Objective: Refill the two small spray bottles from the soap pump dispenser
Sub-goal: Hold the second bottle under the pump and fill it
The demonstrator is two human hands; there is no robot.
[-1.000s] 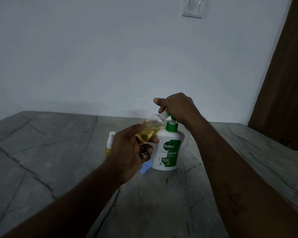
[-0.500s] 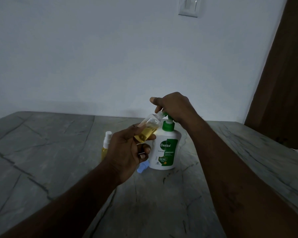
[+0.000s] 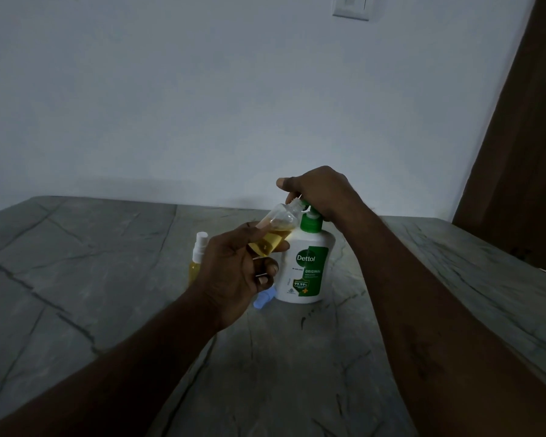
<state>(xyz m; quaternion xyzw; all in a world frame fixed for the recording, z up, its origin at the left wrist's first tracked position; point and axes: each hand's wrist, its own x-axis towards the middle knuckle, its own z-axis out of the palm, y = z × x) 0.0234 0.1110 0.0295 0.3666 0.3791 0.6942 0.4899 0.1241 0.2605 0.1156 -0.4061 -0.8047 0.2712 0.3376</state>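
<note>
Head view showed my left grip [image 3: 234, 272] clamped on the clear open bottle [image 3: 275, 231], tilted to the nozzle. My right grip [image 3: 320, 192] closed over the green pump of the white dispenser [image 3: 306, 266]; veined stone surface [image 3: 76, 279] lay open leftward.

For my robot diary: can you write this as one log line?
step: filling | left hand: tilted bottle | right hand: soap pump

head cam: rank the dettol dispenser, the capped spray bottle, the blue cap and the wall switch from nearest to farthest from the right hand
From the right hand:
1. Dettol dispenser: directly under it, the hand on its pump head.
2. Blue cap: on the table at the dispenser's lower left.
3. Capped spray bottle: further left, partly behind the left hand.
4. Wall switch: high on the wall, farthest.
</note>
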